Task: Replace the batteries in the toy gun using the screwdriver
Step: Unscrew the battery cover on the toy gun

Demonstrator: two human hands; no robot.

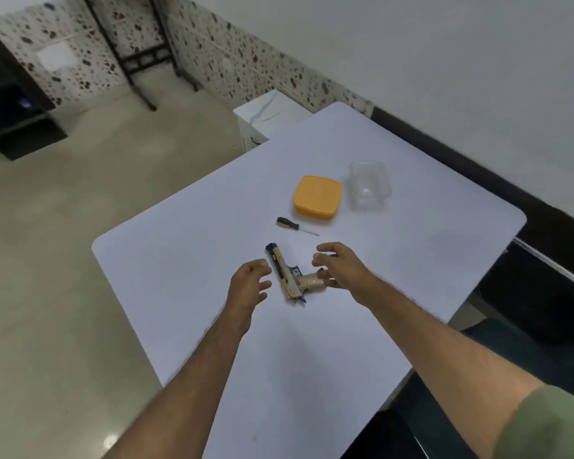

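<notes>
pale, glossy floor fills the left side, with a dark cabinet (12, 104) and black metal legs (140, 58) against a speckled wall. right of that is the white table (186, 266) i'm leaning over. my left hand (247, 286) hovers low over it just left of the toy gun (287, 279), fingers loosely spread and curved, holding nothing. the gun lies flat on the table between my hands, tan with a dark top, barrel pointing away from me and the grip sticking out to the right. just beyond it lies the screwdriver (294, 225), black handle to the left, thin shaft to the right. past that sits an orange lid (318, 197), and beside it a clear plastic tub (369, 185). my right hand (340, 266) is at the gun's grip, fingers curved around its end; whether they touch it i cannot tell.
</notes>
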